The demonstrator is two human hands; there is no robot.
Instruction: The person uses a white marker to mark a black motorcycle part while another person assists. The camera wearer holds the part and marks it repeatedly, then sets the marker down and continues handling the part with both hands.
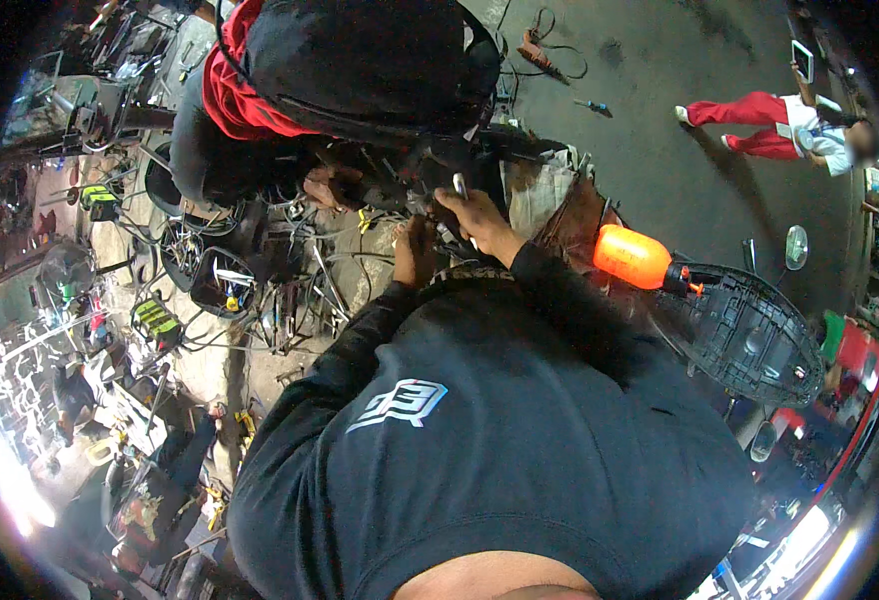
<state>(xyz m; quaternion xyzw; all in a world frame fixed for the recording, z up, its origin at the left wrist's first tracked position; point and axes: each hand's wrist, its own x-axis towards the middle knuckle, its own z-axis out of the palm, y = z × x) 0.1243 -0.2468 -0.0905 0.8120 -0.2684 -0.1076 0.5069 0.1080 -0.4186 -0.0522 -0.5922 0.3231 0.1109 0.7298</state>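
Note:
My right hand [478, 222] is closed around a slim metal tool [460, 185], whose pale end sticks up above the fingers; its exact kind is unclear. Just left of it and lower, my left hand [415, 252] has its fingers curled against dark machine parts [430, 190]. What those fingers grip is hidden in shadow. Across from me a person in dark clothes [360, 70] bends over the same parts. That person's hand [332, 188] works to the left of mine, apart from them.
To my right are an orange bottle [632, 257] and a black plastic shell [750, 335]. Black bins [222, 282] holding tools and loose cables lie left. Farther off, a person in red trousers [750, 127] is on the grey floor [650, 150], where a reddish tool with a cord [543, 55] lies.

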